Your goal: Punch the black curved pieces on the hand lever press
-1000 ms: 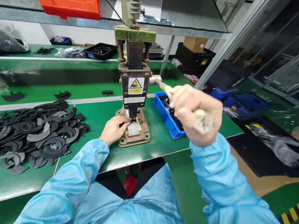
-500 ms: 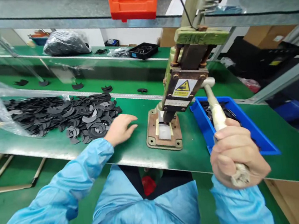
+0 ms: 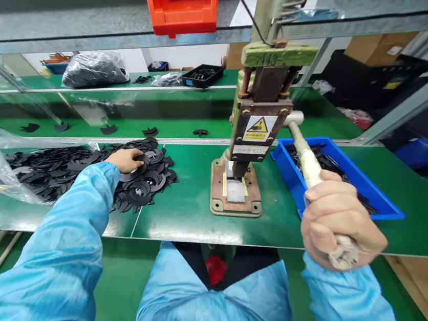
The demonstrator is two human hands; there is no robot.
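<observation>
My left hand (image 3: 125, 161) is at the right part of a heap of flat black curved pieces (image 3: 139, 189), with its thumb and fingers bent round the edge of one piece; the fingertips are partly lost among the dark parts. My right hand (image 3: 340, 218) is wrapped round the pale, tape-covered lever handle (image 3: 310, 165) of a hand press (image 3: 258, 109). The press's dark ram reaches down to a small metal block (image 3: 235, 191) on the base plate (image 3: 218, 201). No black curved piece can be made out on the block's bare front part.
A blue bin (image 3: 381, 203) of black parts stands right of the press, behind my right hand. Clear plastic film (image 3: 1, 164) lies over the heap's left side. Several curved pieces are spread along the back strip. An orange bin (image 3: 186, 19) hangs above on the shelf edge.
My left hand has moved left and away from me, from the bench beside the heap onto the pieces, and its fingers have bent inward. The right hand stays on the handle.
</observation>
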